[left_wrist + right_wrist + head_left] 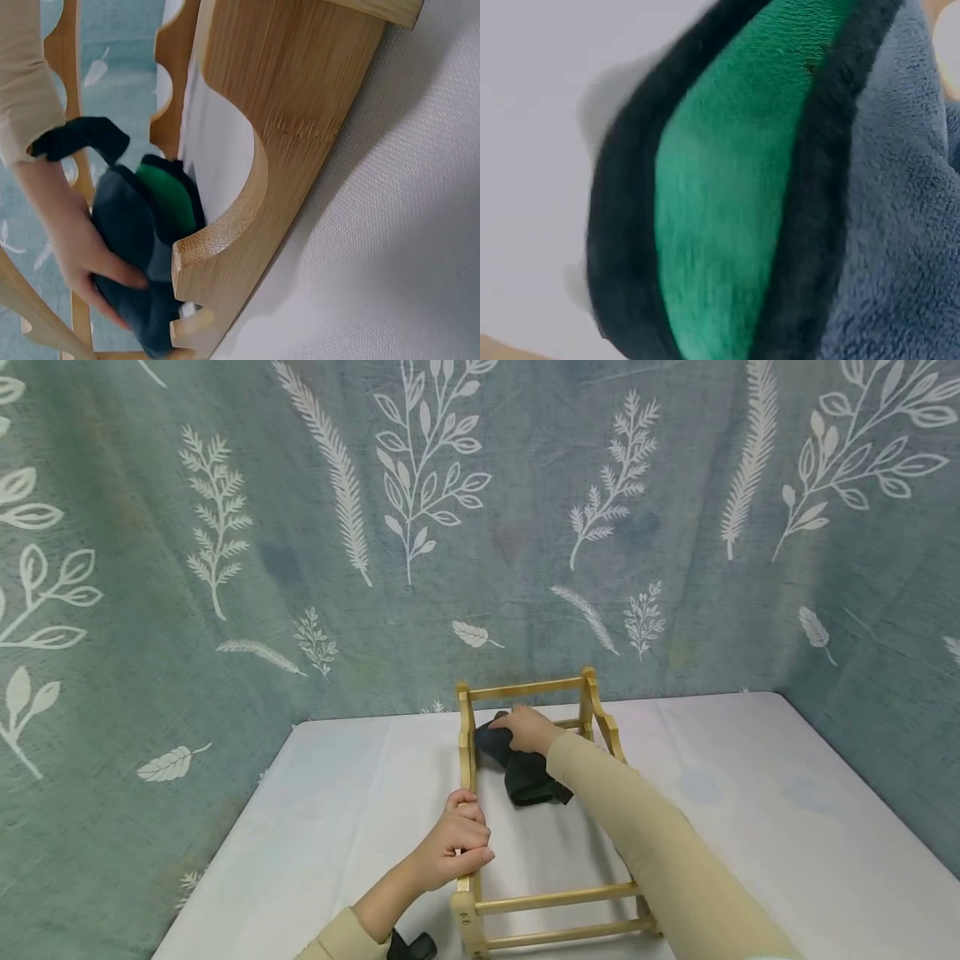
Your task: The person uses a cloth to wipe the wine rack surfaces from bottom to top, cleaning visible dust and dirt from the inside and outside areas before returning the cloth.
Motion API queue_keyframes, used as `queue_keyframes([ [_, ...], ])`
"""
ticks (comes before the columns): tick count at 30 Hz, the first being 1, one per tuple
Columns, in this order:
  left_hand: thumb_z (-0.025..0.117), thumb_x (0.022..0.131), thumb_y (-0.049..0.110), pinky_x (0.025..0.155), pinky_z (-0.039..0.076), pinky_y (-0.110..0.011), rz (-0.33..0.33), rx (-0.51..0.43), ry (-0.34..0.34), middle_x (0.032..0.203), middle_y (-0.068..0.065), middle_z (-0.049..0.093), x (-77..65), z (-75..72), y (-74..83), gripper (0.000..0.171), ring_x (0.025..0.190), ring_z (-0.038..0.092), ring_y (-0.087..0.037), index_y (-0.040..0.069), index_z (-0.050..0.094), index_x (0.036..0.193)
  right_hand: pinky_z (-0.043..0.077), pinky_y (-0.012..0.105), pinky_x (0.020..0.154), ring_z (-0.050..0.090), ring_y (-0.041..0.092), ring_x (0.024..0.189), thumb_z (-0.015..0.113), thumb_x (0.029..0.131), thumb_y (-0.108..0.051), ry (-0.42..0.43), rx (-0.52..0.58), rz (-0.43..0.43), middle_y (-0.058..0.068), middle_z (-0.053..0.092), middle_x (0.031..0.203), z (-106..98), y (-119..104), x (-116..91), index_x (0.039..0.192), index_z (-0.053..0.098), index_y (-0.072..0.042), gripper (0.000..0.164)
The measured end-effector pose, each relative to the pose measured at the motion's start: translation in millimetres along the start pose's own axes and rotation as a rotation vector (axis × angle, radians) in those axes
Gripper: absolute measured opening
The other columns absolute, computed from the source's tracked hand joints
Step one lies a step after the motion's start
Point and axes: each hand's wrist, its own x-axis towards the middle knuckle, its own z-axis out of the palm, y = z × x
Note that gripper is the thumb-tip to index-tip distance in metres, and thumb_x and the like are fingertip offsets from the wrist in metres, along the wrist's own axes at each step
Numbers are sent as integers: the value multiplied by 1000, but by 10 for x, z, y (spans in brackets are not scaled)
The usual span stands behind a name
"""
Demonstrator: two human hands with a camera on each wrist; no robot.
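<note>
A light wooden rack [555, 906] with rungs and scalloped side panels stands on the white-covered table. My left hand [453, 839] grips its left side rail, fingers curled over the wood. At the rack's far end, my right hand [528, 729] holds a folded dark grey-blue cloth [528, 774] inside the frame. In the left wrist view the thumb and fingers of the right hand [71, 240] pinch this cloth [120, 225], with a green side showing. The right wrist view is filled by the cloth's green face [720, 210] and black edging; the fingers are hidden there.
The white table covering [375, 777] extends on both sides of the rack. A green-grey curtain [517, 568] with white leaf prints hangs behind and at the sides. A small black object [412, 946] shows beside the left sleeve at the bottom edge.
</note>
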Motion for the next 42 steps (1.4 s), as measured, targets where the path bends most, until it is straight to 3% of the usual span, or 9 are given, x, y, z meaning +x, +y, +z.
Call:
queue_keyframes([
  [3,42,85,18,76,22,-39,-3,1,5,45,9,29,7,23,17,42,58,33,-4,18,35,44,39,28,66,47,21,89,56,77,-7,16,-23,-25,11,45,107,86,-79,28,117,46,-28,46],
  [9,42,85,18,78,21,-39,-4,4,3,45,9,30,4,21,28,42,59,33,-4,18,35,44,40,37,81,44,27,101,52,81,-6,67,-105,55,11,47,111,135,60,-29,114,50,-26,39],
  [17,42,85,18,78,20,-41,-7,10,2,44,9,30,-7,4,11,42,59,33,-6,18,35,43,44,41,72,46,30,96,48,84,-12,34,-236,292,10,53,103,-55,426,-235,104,59,-21,24],
  [20,42,84,17,78,19,-41,-5,1,-2,44,9,30,-15,19,-2,43,59,33,-5,19,36,42,46,42,66,47,32,92,47,85,-16,19,-242,326,13,53,100,-73,465,-284,102,60,-19,22],
  [24,42,84,17,78,20,-40,-7,-6,0,44,9,30,-18,35,-15,43,59,33,-5,19,37,42,46,41,69,48,29,93,46,85,-12,28,-223,282,9,55,101,-98,383,-304,102,59,-19,23],
  [29,42,84,18,77,20,-39,7,-7,18,44,11,32,-24,27,-20,42,59,33,-4,20,38,43,43,35,76,47,25,96,52,80,-6,115,-140,56,7,53,106,-211,16,-266,107,57,-21,31],
  [35,42,86,18,76,22,-37,13,-18,14,44,10,31,14,10,-7,43,57,31,-4,18,37,43,42,26,59,43,20,83,53,79,-4,343,-198,-129,10,45,98,-309,-333,-190,109,55,-23,35],
  [39,42,86,18,76,22,-38,4,-17,5,44,10,30,5,13,-6,43,56,30,-4,18,37,43,40,25,56,41,20,77,50,82,-4,442,-263,-151,10,44,92,-318,-293,-152,107,56,-22,32],
  [42,42,86,19,76,22,-39,-4,-9,0,44,10,30,-7,16,-2,43,57,31,-5,18,37,43,41,25,55,42,21,76,49,83,-6,442,-290,-104,11,44,93,-324,-236,-140,108,55,-22,31],
])
